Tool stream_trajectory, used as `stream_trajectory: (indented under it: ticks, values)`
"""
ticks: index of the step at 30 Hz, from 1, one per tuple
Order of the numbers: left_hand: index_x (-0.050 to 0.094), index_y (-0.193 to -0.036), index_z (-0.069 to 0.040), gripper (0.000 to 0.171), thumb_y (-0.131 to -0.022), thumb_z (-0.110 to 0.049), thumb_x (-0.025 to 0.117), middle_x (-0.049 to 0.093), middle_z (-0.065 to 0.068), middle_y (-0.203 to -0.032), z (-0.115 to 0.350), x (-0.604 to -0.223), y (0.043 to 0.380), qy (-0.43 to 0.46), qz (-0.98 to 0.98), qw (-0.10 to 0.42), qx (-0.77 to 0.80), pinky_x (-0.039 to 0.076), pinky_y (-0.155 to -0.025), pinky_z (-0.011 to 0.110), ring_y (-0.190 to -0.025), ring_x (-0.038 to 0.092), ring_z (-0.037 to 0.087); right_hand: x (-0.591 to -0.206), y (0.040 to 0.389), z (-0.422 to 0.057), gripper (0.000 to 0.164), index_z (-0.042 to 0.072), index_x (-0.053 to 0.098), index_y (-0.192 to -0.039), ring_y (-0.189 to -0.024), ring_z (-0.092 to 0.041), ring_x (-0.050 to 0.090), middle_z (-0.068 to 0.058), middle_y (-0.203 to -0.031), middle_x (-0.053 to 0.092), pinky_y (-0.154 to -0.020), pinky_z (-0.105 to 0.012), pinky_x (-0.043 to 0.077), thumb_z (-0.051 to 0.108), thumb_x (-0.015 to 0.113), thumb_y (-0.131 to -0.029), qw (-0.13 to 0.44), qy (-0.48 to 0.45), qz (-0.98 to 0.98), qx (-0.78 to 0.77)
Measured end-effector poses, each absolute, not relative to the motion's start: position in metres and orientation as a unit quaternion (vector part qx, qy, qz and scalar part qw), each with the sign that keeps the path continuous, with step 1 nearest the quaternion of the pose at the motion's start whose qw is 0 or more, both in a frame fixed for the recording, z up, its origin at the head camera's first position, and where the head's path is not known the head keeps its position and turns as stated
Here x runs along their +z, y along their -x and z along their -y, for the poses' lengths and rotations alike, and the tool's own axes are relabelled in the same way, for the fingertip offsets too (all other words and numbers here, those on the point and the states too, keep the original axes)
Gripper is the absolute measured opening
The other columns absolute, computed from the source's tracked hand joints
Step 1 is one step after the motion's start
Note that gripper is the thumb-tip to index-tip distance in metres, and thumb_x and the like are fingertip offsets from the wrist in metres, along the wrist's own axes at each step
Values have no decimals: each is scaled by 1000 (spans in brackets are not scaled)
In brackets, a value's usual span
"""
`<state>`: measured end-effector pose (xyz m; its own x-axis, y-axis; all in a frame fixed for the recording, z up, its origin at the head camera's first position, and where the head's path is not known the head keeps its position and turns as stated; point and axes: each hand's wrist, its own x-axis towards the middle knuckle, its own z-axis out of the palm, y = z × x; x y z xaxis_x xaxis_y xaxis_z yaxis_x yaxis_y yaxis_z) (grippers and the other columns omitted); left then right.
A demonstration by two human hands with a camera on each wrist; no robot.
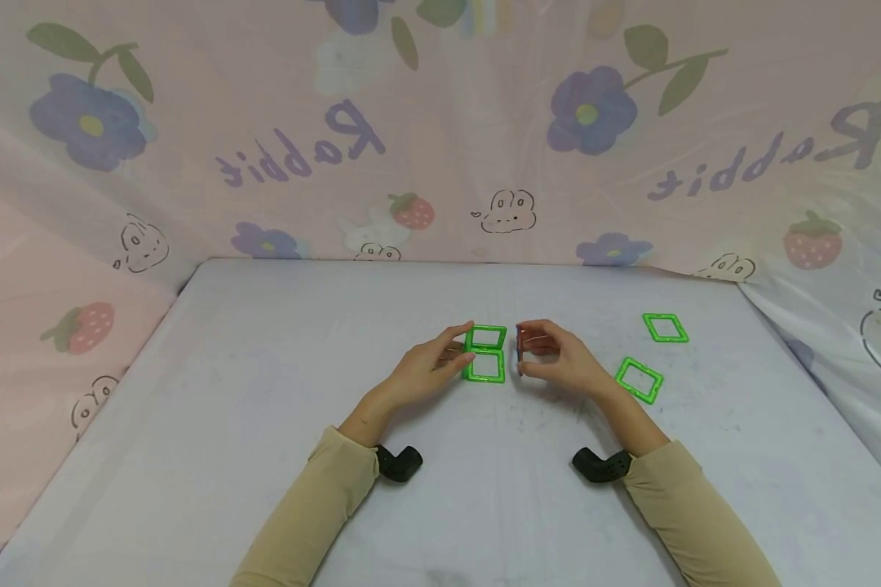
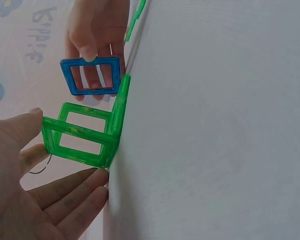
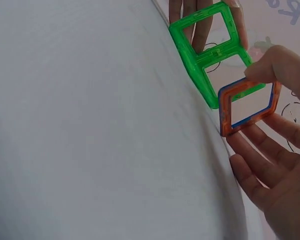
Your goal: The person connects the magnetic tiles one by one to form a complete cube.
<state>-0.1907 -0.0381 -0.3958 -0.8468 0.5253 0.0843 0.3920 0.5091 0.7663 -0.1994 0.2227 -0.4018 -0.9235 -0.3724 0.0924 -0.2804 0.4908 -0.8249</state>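
Observation:
Green frame-shaped magnetic tiles are joined in the middle of the table. A base tile [image 1: 487, 380] lies flat, a back tile [image 1: 489, 328] stands at its far side, and a left tile [image 2: 75, 129] stands along its left. My left hand [image 1: 424, 368] holds this left tile, thumb on one edge and fingers at the opposite one. Just right of the green tiles, my right hand [image 1: 567, 359] pinches an upright tile [image 3: 224, 112] between thumb and fingers. That tile looks orange in the right wrist view and blue in the left wrist view. A gap separates it from the base in the head view.
Two loose green tiles lie to the right: one [image 1: 657, 389] beside my right forearm, another [image 1: 670, 339] farther back. Black wrist cameras [image 1: 402, 465] sit at both cuffs. A printed cloth [image 1: 440, 163] hangs behind the white table [image 1: 279, 350].

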Motion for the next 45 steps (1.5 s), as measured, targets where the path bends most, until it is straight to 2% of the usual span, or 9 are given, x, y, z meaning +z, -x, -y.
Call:
stream_trajectory:
  ticks: [7, 15, 25, 36, 45]
  values:
    - [32, -144, -21, 51, -97, -32, 48, 56, 12, -129, 38, -397, 192, -265, -865, 80, 419, 47, -96, 32, -113, 59, 24, -403, 199, -223, 62, 2, 43, -129, -112, -32, 55, -17, -124, 54, -98, -47, 41, 10, 74, -76, 68, 194, -850, -485]
    - [31, -145, -20, 53, -97, -34, 48, 55, 12, -131, 38, -397, 192, -264, -866, 84, 416, 47, -96, 32, -114, 59, 24, -406, 199, -224, 61, 3, 42, -127, -115, -30, 53, -18, -124, 53, -101, -40, 40, 5, 74, -75, 72, 206, -837, -502]
    - [30, -145, -22, 52, -97, -34, 47, 55, 12, -131, 38, -396, 191, -264, -867, 82, 416, 47, -96, 33, -114, 59, 24, -408, 198, -222, 62, 2, 41, -126, -116, -34, 53, -19, -125, 52, -103, -49, 34, 3, 75, -74, 84, 210, -822, -522]
    - [30, -145, -21, 53, -97, -33, 47, 55, 13, -130, 37, -397, 192, -264, -867, 81, 415, 47, -95, 33, -114, 59, 25, -411, 199, -219, 63, 3, 42, -126, -113, -32, 55, -18, -123, 53, -99, -40, 41, 3, 76, -74, 76, 224, -821, -520]
    - [30, -145, -22, 53, -96, -35, 48, 55, 12, -131, 38, -396, 192, -256, -866, 86, 420, 47, -96, 35, -114, 59, 24, -409, 196, -214, 61, 4, 43, -126, -112, -34, 57, -19, -124, 52, -96, -45, 44, 4, 76, -74, 68, 219, -823, -520]
